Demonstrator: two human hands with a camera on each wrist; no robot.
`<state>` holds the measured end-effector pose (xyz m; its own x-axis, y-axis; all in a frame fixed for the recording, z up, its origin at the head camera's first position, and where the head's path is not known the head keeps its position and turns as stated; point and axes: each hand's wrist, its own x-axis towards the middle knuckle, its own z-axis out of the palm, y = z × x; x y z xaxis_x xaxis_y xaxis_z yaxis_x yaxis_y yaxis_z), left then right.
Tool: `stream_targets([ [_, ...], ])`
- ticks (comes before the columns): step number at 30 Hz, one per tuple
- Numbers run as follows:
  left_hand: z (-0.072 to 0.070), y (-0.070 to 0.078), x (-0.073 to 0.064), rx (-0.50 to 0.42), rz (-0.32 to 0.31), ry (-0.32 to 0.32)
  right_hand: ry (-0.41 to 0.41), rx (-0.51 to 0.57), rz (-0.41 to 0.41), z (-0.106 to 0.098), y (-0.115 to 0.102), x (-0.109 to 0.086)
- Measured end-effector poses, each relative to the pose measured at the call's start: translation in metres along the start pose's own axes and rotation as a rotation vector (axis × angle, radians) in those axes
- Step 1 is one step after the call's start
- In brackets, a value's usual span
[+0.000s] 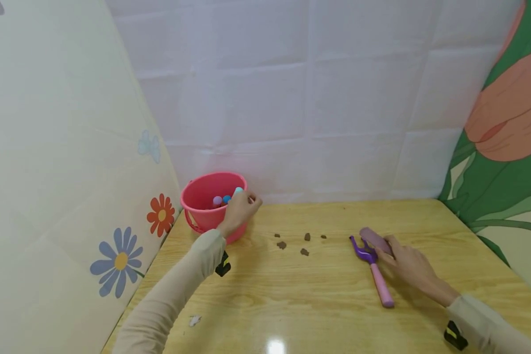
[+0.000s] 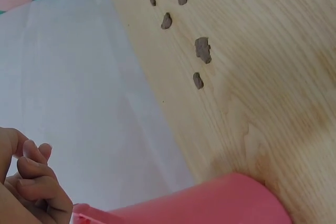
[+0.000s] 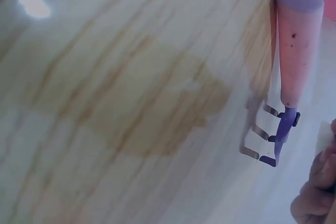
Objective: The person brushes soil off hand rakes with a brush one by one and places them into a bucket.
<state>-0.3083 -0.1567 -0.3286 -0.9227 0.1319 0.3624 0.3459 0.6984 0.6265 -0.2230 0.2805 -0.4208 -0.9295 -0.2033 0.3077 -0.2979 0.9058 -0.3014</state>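
Note:
Over the right rim of a pink bucket is my left hand, its fingers bent. Beside its knuckles shows a teal rounded end; I cannot tell whether the hand touches it. In the left wrist view the curled fingers show nothing between them. My right hand grips a mauve oblong piece with a rounded end, its kind unclear. That piece overlaps the purple prongs of a hand rake, whose pink handle points toward me on the table. In the right wrist view, the held piece is out of sight.
Purple and blue rounded ends show inside the bucket. Several brown crumbs lie mid-table, and a whitish patch marks the near left. A white sheet hangs behind; printed sheets stand at both sides.

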Motion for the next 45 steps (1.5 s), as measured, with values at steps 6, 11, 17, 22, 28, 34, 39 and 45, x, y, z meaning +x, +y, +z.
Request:
stream_targets([
  [6,0.01,0.002,-0.006,-0.006,-0.009,-0.026,-0.008,0.009,-0.002,-0.002,-0.001,0.003],
  [11,0.018,0.003,-0.01,-0.048,0.008,-0.068,-0.015,0.002,-0.001,-0.003,-0.001,0.006],
  [17,0.031,0.005,-0.012,-0.081,0.024,-0.105,-0.024,0.0,0.012,-0.002,0.0,0.005],
  [22,0.042,0.006,-0.015,-0.051,0.033,-0.102,-0.026,0.005,0.017,-0.002,0.0,0.004],
  [28,0.056,0.002,-0.022,-0.018,0.006,-0.128,-0.019,0.003,0.016,-0.001,0.0,0.002],
  [34,0.065,0.0,-0.028,-0.011,-0.016,-0.147,-0.024,-0.002,0.022,0.001,0.003,0.001],
  [39,0.072,0.003,-0.033,0.0,-0.015,-0.168,-0.024,-0.015,0.042,0.003,0.003,0.0],
  [45,0.086,0.008,-0.039,-0.115,-0.021,-0.2,-0.015,-0.022,0.057,0.003,0.002,-0.002],
])
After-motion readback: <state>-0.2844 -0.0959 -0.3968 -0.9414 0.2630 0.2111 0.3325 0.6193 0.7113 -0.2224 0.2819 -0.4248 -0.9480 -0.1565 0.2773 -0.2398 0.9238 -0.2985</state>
